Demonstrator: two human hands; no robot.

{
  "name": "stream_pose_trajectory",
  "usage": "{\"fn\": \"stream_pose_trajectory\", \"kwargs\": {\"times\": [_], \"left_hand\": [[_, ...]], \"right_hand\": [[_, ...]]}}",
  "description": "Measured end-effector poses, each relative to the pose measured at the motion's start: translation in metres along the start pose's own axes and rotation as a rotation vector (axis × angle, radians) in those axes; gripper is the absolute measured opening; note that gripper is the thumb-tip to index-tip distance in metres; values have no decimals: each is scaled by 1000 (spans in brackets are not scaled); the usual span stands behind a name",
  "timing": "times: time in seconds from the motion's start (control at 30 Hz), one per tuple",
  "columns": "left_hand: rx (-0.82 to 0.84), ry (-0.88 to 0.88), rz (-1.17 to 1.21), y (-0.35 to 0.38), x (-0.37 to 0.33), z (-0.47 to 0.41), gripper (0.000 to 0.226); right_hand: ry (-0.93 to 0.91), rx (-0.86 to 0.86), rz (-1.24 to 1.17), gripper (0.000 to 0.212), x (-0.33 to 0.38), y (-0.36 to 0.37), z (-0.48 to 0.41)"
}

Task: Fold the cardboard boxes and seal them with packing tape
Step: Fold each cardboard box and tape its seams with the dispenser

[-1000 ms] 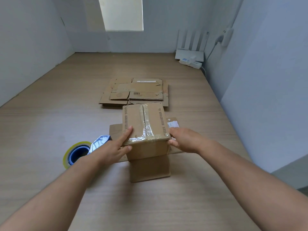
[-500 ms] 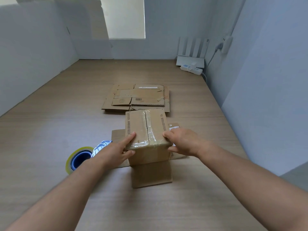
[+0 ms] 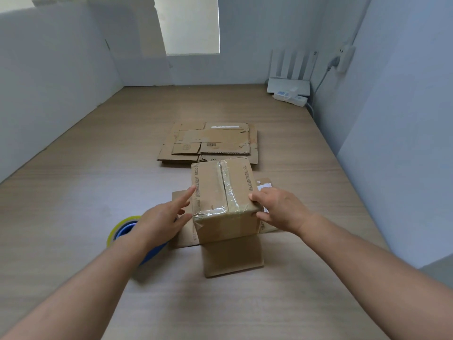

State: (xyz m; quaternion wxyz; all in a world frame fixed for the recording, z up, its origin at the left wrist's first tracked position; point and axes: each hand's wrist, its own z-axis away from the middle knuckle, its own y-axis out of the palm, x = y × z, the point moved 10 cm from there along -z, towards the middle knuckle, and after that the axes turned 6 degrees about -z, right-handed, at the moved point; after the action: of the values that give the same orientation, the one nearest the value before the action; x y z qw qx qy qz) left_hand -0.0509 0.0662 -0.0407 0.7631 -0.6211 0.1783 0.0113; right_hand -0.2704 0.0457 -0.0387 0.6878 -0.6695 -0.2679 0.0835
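1. The taped box (image 3: 221, 192) is brown and stands upright with its top flaps closed. Clear tape runs along the middle seam and down onto the near face, and print lines both side edges of the top.
2. A flat cardboard sheet (image 3: 232, 258) lies under it, sticking out on the near, left and right sides.
3. The flattened boxes (image 3: 210, 143) lie stacked just behind it, one showing a barcode.
4. The tape roll (image 3: 113, 233), yellowish with a blue core, lies to its left, partly hidden.
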Motion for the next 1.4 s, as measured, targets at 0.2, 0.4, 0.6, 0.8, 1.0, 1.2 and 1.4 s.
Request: {"fn": "stream_pose_trajectory", "kwargs": {"times": [0.2, 0.4, 0.6, 0.8, 1.0, 1.2, 1.4], "left_hand": [[-145, -225, 179, 38, 3, -5, 69], [-80, -80, -8, 26, 11, -3, 93], [-54, 105, -363, 19, -10, -9, 71], [-124, 16, -362, 19, -15, -17, 57], [-121, 35, -435, 11, -18, -29, 57], [-186, 16, -392, 9, -23, -31, 61], [-246, -21, -420, 12, -22, -22, 61]], "right_hand": [[8, -24, -13, 36, -2, -1, 2], [3, -3, -24, 35, 0, -1, 0], [6, 16, -4, 37, 0, -1, 1], [-11, 5, 6, 39, 0, 0, -1], [-69, 17, 33, 38, 4, -1, -6], [-117, 1, 54, 39, 4, -1, -11], [-137, -63, 27, 38, 9, -8, -5]]}}
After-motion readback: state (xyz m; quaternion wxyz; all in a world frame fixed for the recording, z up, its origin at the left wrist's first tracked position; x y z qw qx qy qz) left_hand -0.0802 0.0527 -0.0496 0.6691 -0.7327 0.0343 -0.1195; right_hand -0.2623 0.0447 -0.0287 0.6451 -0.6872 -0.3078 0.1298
